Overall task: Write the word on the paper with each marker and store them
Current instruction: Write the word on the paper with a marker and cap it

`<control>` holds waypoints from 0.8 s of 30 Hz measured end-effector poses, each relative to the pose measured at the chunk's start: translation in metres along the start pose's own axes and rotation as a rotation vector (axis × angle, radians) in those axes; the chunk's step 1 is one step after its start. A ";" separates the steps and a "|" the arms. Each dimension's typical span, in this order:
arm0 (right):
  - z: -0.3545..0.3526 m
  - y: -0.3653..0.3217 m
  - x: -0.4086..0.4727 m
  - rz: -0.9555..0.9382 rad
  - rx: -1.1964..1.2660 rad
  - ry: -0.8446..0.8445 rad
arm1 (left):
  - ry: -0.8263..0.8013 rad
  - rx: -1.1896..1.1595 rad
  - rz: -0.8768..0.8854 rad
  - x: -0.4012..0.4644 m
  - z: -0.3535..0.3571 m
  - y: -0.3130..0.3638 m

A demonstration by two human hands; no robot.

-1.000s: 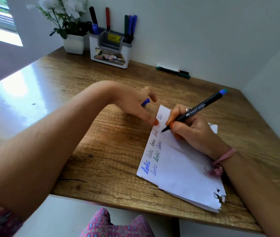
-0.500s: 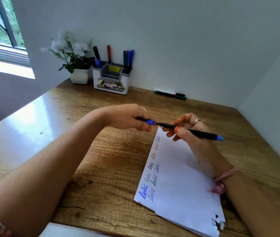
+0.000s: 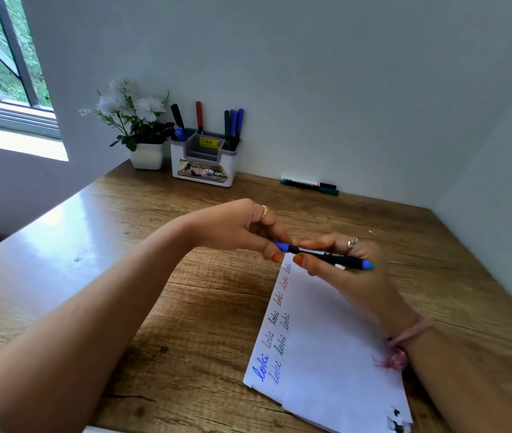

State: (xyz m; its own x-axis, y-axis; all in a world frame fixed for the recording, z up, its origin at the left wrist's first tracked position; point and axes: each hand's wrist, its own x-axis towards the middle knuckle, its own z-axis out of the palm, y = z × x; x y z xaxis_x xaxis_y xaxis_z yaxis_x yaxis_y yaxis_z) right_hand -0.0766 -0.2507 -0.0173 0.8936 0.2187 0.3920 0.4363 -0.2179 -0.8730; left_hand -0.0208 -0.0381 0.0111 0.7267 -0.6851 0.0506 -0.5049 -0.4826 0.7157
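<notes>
The right hand (image 3: 346, 264) grips the light, stiff marker (image 3: 326, 256) mid-barrel; the left hand (image 3: 242, 228) pinches its blue cap (image 3: 280, 246) at 9 o'clock.

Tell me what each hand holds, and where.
Right hand grips the marker mid-barrel; left hand pinches its blue cap at the tip end.

Home study corner: wooden desk (image 3: 123, 276), pen organizer (image 3: 203, 165).

bare desk (image 3: 142, 245) left, holder (image 3: 203, 165) rear
</notes>
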 end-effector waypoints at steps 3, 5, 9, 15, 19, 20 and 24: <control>0.001 -0.002 -0.002 -0.052 -0.008 0.002 | 0.019 -0.024 0.045 0.001 0.003 0.001; 0.001 -0.001 -0.003 -0.072 -0.003 0.006 | 0.031 -0.033 0.072 0.001 0.003 0.002; 0.000 0.004 -0.005 -0.070 -0.020 0.002 | 0.020 -0.023 0.078 0.002 0.006 0.002; -0.001 0.006 -0.004 -0.143 -0.088 -0.029 | 0.021 -0.056 0.070 0.002 0.005 0.003; -0.004 0.005 -0.002 -0.103 -0.061 -0.026 | 0.018 -0.103 0.064 0.001 0.005 0.004; -0.005 0.004 -0.001 -0.083 -0.060 -0.040 | 0.029 -0.120 0.053 0.002 0.005 0.003; -0.013 0.010 0.006 -0.091 -0.196 -0.080 | 0.156 -0.273 -0.010 0.000 0.001 -0.001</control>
State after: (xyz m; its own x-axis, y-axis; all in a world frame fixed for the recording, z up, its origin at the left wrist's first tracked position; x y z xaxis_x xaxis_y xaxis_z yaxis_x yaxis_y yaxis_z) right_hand -0.0656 -0.2635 -0.0196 0.8417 0.3190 0.4355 0.5339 -0.3723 -0.7592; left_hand -0.0207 -0.0384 0.0096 0.8043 -0.5790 0.1334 -0.3686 -0.3101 0.8764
